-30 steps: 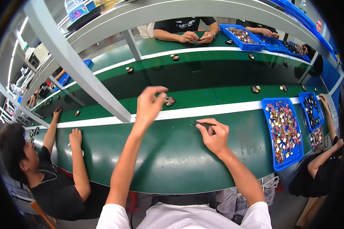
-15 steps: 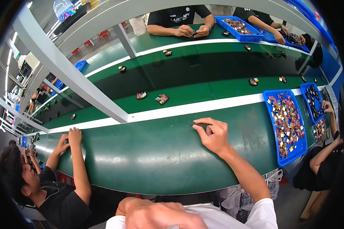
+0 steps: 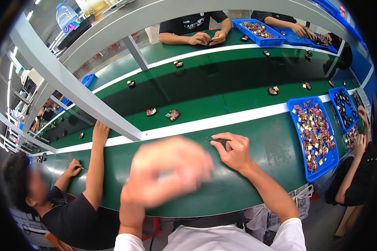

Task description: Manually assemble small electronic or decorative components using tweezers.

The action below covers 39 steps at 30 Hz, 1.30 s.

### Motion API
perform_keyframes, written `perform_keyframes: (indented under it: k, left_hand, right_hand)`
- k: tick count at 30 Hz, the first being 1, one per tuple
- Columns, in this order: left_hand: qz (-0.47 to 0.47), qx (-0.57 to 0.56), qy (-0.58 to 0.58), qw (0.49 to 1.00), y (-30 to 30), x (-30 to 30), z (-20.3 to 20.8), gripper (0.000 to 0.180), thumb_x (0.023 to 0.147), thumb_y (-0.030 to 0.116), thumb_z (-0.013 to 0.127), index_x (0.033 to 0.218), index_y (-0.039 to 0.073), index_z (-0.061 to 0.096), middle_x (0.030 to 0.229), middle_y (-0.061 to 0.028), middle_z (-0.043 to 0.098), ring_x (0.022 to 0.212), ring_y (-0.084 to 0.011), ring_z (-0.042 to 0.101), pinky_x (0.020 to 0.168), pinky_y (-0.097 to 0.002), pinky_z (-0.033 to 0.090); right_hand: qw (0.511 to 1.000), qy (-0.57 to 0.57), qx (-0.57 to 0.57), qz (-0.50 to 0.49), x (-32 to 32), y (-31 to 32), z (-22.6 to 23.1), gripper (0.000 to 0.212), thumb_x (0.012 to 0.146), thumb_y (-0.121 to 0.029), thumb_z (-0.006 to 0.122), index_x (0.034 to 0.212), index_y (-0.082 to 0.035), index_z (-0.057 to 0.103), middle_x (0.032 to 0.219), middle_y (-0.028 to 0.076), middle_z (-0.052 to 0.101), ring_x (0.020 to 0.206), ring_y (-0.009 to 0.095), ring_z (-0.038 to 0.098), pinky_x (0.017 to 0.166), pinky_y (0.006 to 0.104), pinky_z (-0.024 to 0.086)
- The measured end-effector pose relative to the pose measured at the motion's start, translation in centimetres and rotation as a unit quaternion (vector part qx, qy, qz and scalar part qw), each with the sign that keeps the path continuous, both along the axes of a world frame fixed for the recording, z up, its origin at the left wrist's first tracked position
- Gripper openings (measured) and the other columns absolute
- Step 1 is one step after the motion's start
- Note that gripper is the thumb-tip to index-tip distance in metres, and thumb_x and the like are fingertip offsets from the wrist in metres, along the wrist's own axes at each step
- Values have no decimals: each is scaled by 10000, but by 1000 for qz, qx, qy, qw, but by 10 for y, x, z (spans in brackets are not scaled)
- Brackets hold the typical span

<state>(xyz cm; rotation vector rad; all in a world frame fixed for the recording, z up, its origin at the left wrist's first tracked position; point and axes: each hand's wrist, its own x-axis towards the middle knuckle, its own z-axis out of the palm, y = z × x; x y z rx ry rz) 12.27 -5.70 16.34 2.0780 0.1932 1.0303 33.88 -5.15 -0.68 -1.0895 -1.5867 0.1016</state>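
My right hand [image 3: 235, 151] pinches dark tweezers [image 3: 221, 139] above the green bench [image 3: 272, 146].
Thumb and fingers are together on the tweezers; my left hand [image 3: 171, 157] is blurred, so I cannot tell its grip. Opposite me, a black shirt [image 3: 188, 23] bears pale lettering; upper left, a clear bottle [image 3: 65, 14] wears a pink and purple printed label [image 3: 71, 26].

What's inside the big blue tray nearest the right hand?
The tray holds many small, mostly reddish parts with white and yellow bits. Their heap covers most of its floor, so anything underneath is hidden.
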Motion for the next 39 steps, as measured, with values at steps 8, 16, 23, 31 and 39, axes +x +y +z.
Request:
perform_keyframes:
  k: [8, 16, 23, 31, 39]
  left_hand:
    - [311, 222, 411, 828, 181, -27, -110, 193, 769, 32, 732, 948, 89, 772, 1002, -65, 738, 978, -280, 681, 828, -417, 556]
    - [268, 119, 522, 801, 208, -26, -123, 270, 657, -63, 675, 858, 90, 770, 900, -68, 737, 881, -286, 715, 745, -399, 571]
    - [287, 110, 585, 750, 210, -38, -121, 213, 678, 5, 691, 873, 77, 735, 833, -62, 701, 881, -277, 692, 743, -397, 550]
    - [379, 15, 482, 790, 173, -47, -98, 146, 771, 14, 689, 913, 24, 657, 791, -96, 695, 743, -247, 684, 712, -371, 541]
    - [263, -400, 54, 876, 82, -16, -129, 214, 914, 40, 660, 1095, -72, 675, 810, -95, 692, 563, -105, 604, 411, -233, 428]
  right_hand:
    - [1000, -3, -2, 10, -5, -3, -1, 131, 770, -70, 819, 867, -79, 732, 727, 34, 735, 410, 152, 500, 461, 280, 425]
    - [1000, -7, 0, 17, -3, -1, 0, 124, 780, -70, 809, 871, -79, 726, 740, 36, 740, 418, 157, 518, 471, 278, 433]
    - [1000, -6, -1, 25, -4, -2, 1, 120, 782, -66, 802, 873, -76, 724, 744, 37, 743, 438, 155, 550, 477, 274, 433]
    - [1000, 0, -6, 28, -6, -3, 1, 128, 773, -65, 809, 863, -71, 717, 740, 44, 742, 413, 154, 494, 458, 275, 412]
    - [995, 79, -40, 47, 0, 7, -12, 149, 785, -14, 814, 863, 21, 691, 824, 80, 751, 433, 79, 444, 422, 248, 320]
